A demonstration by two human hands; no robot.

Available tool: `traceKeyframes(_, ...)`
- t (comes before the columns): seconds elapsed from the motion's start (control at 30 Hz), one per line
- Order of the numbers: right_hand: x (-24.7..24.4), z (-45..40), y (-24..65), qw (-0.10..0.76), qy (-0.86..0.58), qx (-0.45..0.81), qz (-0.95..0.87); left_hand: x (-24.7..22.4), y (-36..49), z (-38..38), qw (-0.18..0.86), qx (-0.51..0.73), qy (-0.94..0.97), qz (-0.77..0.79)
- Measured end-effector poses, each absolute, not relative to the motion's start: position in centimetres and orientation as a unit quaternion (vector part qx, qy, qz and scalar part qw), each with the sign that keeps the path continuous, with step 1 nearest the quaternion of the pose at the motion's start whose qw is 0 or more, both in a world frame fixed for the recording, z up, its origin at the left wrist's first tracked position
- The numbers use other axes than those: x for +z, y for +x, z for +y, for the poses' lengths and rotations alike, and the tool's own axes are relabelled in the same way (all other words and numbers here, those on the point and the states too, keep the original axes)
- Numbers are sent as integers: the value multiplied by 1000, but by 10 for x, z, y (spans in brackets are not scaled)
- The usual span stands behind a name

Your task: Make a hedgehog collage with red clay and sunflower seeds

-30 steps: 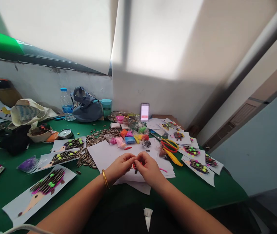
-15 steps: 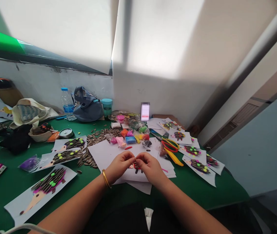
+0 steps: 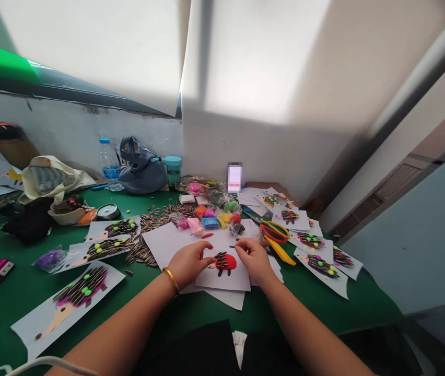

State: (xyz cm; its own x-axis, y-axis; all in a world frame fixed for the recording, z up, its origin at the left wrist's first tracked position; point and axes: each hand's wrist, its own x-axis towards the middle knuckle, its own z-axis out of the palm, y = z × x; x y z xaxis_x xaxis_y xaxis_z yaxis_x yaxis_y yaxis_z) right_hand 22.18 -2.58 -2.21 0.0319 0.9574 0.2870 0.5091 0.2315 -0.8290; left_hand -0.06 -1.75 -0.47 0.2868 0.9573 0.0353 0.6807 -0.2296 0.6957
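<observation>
A hedgehog picture (image 3: 229, 261) with a red clay body, part covered in dark striped seeds, lies on white paper between my hands. My left hand (image 3: 191, 261), with a gold bangle at the wrist, rests at its left side, thumb and fingers apart and nothing between them. To the right of the picture, my right hand (image 3: 254, 258) has thumb and forefinger pinched together over a small dark seed (image 3: 235, 246) that points out to the left. A thin red clay piece (image 3: 207, 235) lies above on the paper.
Behind the paper sit bagged coloured clays (image 3: 210, 223), with a seed pile (image 3: 160, 224) to their left. Scissors (image 3: 275, 231) and a yellow cutter (image 3: 281, 251) lie at the right. Finished hedgehog cards (image 3: 322, 271) stand on both sides. A phone (image 3: 234, 178) leans on the wall.
My hands, which met over the red hedgehog, have moved apart. My left thumb and fingers have opened, my right hand has shifted right, and the picture is now uncovered.
</observation>
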Motion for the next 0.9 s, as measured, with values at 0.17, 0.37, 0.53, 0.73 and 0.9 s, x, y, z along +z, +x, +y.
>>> traceKeyframes(0.17, -35, -26, 223, 395, -553, 167, -715, -4, -2, -18, 251, 112, 782, 560)
traceKeyframes(0.37, -40, -23, 218, 336, -551, 126, -753, -5, 0, -20, 225, 69, 796, 557)
traceKeyframes(0.53, -39, -22, 215, 306, -554, 119, -765, -7, 0, -19, 224, 64, 797, 558)
traceKeyframes(0.73, -30, -23, 213, 248, -562, 99, -783, -9, -1, -19, 200, 53, 812, 546)
traceKeyframes(0.9, -18, -21, 209, 158, -577, 72, -798, -7, 0, -19, 197, 39, 811, 549)
